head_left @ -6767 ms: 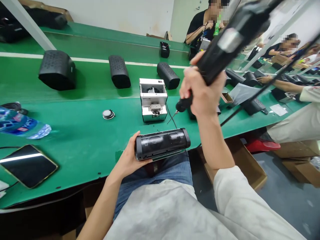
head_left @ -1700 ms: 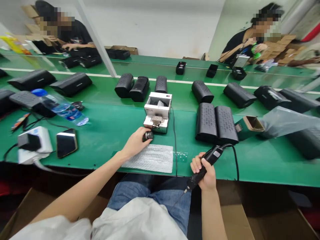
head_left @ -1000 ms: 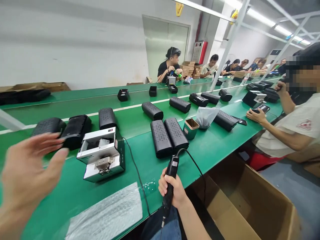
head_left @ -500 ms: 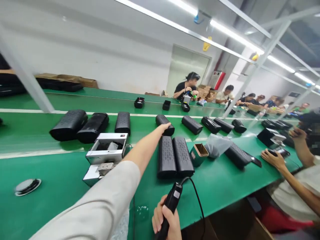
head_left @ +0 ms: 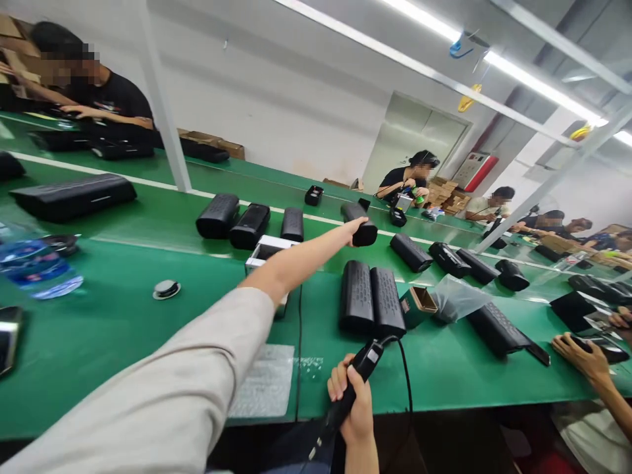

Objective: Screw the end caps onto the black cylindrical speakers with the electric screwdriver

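Note:
At the end of the outstretched left arm, my left hand (head_left: 357, 228) is closed on a black oblong speaker housing (head_left: 366, 235) over the far part of the bench. My right hand (head_left: 351, 395), close to me, is wrapped round a black corded electric screwdriver (head_left: 356, 380), whose tip points down and left. Between the two hands, two textured black housings (head_left: 357, 299) stand side by side on the green mat. To their right is a small open green box (head_left: 419, 304). A white device (head_left: 266, 250) is partly hidden behind my left forearm.
More black housings (head_left: 411, 253) line the bench. A round disc part (head_left: 166, 289), bubble wrap (head_left: 266, 382) and a water bottle (head_left: 39, 266) lie to the left. A clear plastic bag (head_left: 459, 297) is at right, near a co-worker's hand (head_left: 582, 355). Metal posts (head_left: 165, 99) rise from the bench.
The view has turned left, so the bench things appear farther right. The housing in my left hand has moved up and away from its row. My right hand keeps its hold on the screwdriver.

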`<act>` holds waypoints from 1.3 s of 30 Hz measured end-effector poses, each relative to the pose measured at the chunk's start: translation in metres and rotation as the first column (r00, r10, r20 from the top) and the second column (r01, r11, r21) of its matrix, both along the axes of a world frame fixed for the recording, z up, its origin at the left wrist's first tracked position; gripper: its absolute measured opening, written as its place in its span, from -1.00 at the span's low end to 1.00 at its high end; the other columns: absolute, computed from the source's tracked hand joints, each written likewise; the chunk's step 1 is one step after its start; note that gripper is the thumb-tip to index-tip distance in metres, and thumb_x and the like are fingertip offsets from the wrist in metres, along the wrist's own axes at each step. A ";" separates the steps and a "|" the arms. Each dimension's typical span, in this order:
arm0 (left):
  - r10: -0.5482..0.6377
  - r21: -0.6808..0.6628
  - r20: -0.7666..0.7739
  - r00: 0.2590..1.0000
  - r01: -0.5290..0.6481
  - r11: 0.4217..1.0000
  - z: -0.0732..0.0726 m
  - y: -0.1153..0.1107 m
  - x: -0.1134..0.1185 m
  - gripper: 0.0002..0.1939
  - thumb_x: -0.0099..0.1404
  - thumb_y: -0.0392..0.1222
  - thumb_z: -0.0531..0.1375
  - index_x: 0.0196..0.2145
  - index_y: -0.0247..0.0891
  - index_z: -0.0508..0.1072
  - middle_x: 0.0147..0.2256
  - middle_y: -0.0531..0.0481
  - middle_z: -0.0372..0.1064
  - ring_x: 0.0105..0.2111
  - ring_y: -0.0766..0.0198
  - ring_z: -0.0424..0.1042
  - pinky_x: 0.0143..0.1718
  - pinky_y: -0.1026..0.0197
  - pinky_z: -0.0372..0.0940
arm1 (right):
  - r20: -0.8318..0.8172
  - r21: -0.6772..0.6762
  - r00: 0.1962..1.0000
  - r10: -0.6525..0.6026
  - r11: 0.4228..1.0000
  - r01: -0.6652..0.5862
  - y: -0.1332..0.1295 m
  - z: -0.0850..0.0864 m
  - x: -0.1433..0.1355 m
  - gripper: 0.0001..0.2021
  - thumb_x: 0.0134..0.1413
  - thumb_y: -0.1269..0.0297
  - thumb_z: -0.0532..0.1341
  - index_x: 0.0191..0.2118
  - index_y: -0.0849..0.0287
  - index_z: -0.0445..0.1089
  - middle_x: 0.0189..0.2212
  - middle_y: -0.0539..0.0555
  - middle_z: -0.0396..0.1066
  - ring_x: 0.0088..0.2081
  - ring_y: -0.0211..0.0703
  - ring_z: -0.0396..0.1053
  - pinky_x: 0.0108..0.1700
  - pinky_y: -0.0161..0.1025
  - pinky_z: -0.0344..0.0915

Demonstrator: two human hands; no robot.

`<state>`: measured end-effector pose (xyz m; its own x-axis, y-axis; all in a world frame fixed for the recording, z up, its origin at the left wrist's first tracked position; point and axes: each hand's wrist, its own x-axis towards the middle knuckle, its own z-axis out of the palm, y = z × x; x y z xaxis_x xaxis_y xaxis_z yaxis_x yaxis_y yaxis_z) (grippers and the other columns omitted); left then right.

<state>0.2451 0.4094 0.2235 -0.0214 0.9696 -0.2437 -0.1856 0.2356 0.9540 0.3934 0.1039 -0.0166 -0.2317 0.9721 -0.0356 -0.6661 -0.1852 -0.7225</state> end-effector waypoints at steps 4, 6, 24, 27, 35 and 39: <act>-0.120 0.088 -0.200 0.972 0.139 0.986 0.012 -0.101 -0.064 -0.65 0.42 0.02 0.47 -0.09 -0.34 0.62 -0.11 -0.20 0.68 -0.09 0.02 0.66 -0.03 0.03 0.57 | 0.011 0.001 1.000 -0.006 1.000 0.006 -0.003 0.006 0.002 -0.58 0.13 0.03 0.56 -0.14 0.10 0.38 -0.56 -0.21 0.08 -0.55 -0.36 0.06 -0.46 -0.38 0.16; -0.161 0.130 -0.329 0.931 0.213 0.968 0.007 -0.169 -0.106 -0.60 0.32 -0.05 0.53 -0.03 -0.37 0.63 -0.05 -0.15 0.69 0.02 -0.02 0.64 0.08 0.04 0.51 | 0.008 -0.001 1.000 -0.013 1.000 0.013 -0.003 0.006 0.003 -0.62 0.22 0.05 0.51 -0.12 0.13 0.38 -0.53 -0.20 0.09 -0.53 -0.36 0.08 -0.45 -0.37 0.17; 0.137 0.090 -0.990 -0.029 0.616 0.783 -0.132 -0.374 -0.220 -0.03 0.20 -0.17 0.44 0.49 -0.33 0.21 0.42 -0.47 0.31 0.35 -0.44 0.35 0.37 -0.31 0.22 | 0.124 0.391 0.947 -0.298 0.891 0.229 -0.055 0.177 0.046 -0.69 -0.12 0.13 0.62 -0.25 -0.01 0.60 -0.62 -0.20 -0.05 -0.65 -0.35 -0.17 -0.66 -0.29 -0.13; 0.175 0.147 -0.984 0.019 0.639 0.755 -0.140 -0.373 -0.211 -0.06 0.23 -0.33 0.38 0.51 -0.30 0.20 0.44 -0.45 0.29 0.40 -0.42 0.32 0.44 -0.35 0.16 | 0.134 0.553 0.875 -0.465 0.768 0.324 -0.059 0.223 0.033 -0.77 -0.11 0.21 0.58 -0.26 -0.02 0.67 -0.64 -0.14 0.05 -0.65 -0.32 -0.11 -0.64 -0.14 -0.16; 0.202 0.390 -0.904 0.377 0.533 0.751 -0.173 -0.406 -0.238 0.11 0.23 -0.15 0.57 0.57 0.04 0.11 0.53 -0.30 0.12 0.50 -0.37 0.21 0.51 -0.43 0.21 | -0.110 0.790 0.782 -0.613 0.424 0.443 -0.004 0.266 -0.104 -0.81 0.17 0.35 0.43 -0.09 0.03 0.61 -0.58 -0.12 0.28 -0.64 -0.26 0.22 -0.58 -0.20 0.13; 0.104 0.412 -0.769 0.631 0.364 0.835 -0.205 -0.415 -0.244 0.40 0.21 -0.19 0.58 0.64 0.12 -0.28 0.48 -0.29 0.18 0.46 -0.28 0.33 0.45 -0.34 0.35 | -0.120 0.833 0.796 -0.593 0.377 0.406 0.045 0.252 -0.169 -0.84 0.31 0.26 0.43 -0.09 0.01 0.46 -0.58 -0.19 0.25 -0.67 -0.29 0.24 -0.62 -0.28 0.17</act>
<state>0.0014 -0.0055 0.0188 0.1728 0.9391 0.2972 0.6222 -0.3380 0.7061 0.2243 0.1488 0.2349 0.2266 0.5289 0.8179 -0.2814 0.8395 -0.4649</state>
